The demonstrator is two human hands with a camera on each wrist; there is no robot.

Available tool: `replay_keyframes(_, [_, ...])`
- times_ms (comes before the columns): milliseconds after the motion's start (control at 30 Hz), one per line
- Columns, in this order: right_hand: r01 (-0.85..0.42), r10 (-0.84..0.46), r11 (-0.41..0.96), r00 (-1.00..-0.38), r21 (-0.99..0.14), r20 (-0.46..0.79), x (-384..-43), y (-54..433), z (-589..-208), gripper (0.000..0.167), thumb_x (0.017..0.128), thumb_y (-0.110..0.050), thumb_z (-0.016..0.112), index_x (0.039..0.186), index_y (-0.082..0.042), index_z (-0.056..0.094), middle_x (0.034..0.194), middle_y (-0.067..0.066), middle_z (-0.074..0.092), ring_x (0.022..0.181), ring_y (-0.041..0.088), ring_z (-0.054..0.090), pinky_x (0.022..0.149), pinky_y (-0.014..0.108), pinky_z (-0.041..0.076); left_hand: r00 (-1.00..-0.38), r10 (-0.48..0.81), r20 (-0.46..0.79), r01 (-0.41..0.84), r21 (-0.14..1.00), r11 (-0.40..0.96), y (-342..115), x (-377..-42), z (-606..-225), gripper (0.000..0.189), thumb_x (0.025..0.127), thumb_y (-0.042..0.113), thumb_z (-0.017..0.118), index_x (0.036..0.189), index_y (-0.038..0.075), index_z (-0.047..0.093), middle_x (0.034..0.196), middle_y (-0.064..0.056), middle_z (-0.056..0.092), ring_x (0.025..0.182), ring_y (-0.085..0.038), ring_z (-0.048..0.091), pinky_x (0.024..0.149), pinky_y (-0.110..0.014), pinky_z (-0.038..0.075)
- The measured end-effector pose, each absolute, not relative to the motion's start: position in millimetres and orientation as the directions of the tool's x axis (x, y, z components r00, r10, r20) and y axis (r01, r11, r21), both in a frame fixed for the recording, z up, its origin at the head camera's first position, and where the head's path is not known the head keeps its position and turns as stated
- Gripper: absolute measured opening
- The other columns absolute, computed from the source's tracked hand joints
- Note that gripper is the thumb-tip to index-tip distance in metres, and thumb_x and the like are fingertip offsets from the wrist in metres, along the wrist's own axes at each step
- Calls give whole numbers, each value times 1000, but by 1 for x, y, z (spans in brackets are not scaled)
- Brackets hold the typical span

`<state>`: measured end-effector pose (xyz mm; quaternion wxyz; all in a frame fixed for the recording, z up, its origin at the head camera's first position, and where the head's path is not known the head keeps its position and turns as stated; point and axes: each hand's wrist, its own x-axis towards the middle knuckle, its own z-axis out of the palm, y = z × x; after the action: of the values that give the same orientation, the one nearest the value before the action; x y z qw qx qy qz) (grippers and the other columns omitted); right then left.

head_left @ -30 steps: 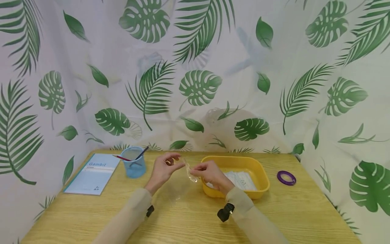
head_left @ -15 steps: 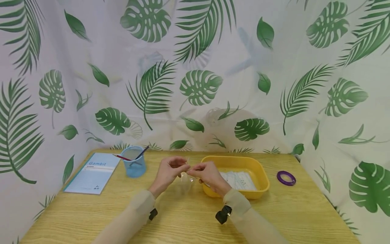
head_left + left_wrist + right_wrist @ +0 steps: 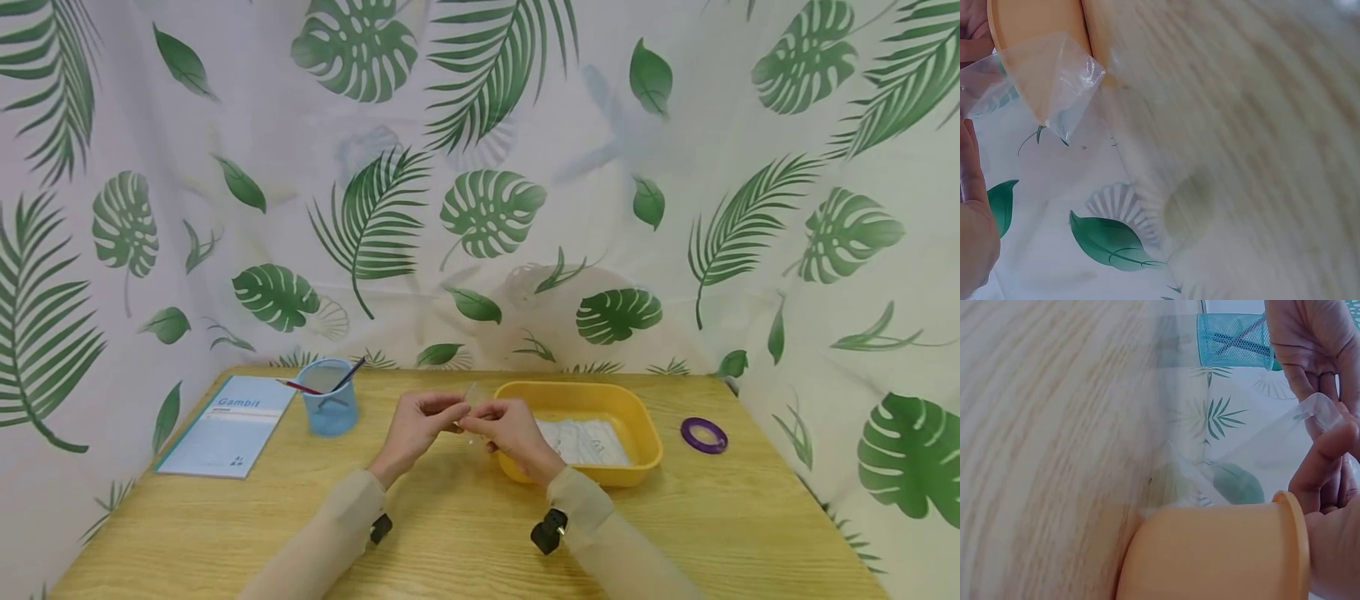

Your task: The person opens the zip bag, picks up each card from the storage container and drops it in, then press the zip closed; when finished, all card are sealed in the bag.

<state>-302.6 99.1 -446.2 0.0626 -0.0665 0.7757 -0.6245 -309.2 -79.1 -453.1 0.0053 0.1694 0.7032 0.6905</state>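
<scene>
A thin, clear plastic bag or sheet [image 3: 1066,81] is pinched between both hands above the table. Its loose part hangs down in a pointed corner, also visible in the right wrist view as a see-through film [image 3: 1266,440]. My left hand [image 3: 418,429] holds it from the left with thumb and fingers. From the other side my right hand [image 3: 516,432] pinches it, fingertips almost meeting those of the left. The right forearm passes by the left end of a yellow basin [image 3: 645,442]. In the head view the plastic is barely visible.
White packets [image 3: 588,443] lie inside the basin. To its right is a purple ring [image 3: 704,436], perhaps a tape roll. At the left are a blue mesh pen cup [image 3: 330,412] with pencils and a light-blue notebook [image 3: 225,429]. A leaf-print curtain [image 3: 487,208] encloses the table.
A second ago the hands were apart with twisted plastic stretched between them. They have come together, the left moving right, and their fingertips now nearly meet. The basin and other objects have stayed put.
</scene>
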Motion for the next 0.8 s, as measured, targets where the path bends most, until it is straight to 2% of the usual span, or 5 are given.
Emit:
replay_keyframes(300, [-28,-213,164,-977,-986,-8,-303,101,-447,18,86,-17,77,92,-1,70,72,-3,61,63,13,52,51,21,48,-915,288,283,291,956,-15,-81,-311,-456,34,92,15,69,117,-8,67,109,-23,71,86,-18,74,81,-34,62])
replay_keyframes(433, [-49,-222,160,-975,-986,12,-304,102,-449,19,86,-17,77,92,0,70,73,-3,63,64,13,52,50,21,48,-909,309,279,284,958,-29,-82,-311,-455,30,93,12,67,116,-8,67,109,-25,71,83,-17,74,79,-35,62])
replay_keyframes(533, [-56,-223,158,-975,-986,20,-304,102,-449,21,86,-19,77,92,-1,70,75,-3,63,66,12,53,50,20,49,-920,281,274,277,960,-31,-80,-311,-454,27,92,11,68,112,-9,69,105,-25,72,80,-18,73,74,-34,63])
replay_keyframes(667, [-54,-231,146,-973,-988,19,-304,101,-448,22,86,-21,77,95,-2,70,82,-1,65,72,15,55,53,22,53,-941,195,275,281,960,4,-77,-310,-453,20,90,11,71,103,-5,74,96,-19,74,75,-21,70,61,-29,61])
replay_keyframes(800, [-38,-253,119,-967,-992,6,-304,100,-447,27,88,-19,75,110,-4,69,99,4,71,81,18,60,60,27,59,-953,153,260,262,965,-8,-73,-309,-452,17,90,8,71,99,-5,74,89,-16,74,70,-19,68,55,-27,59])
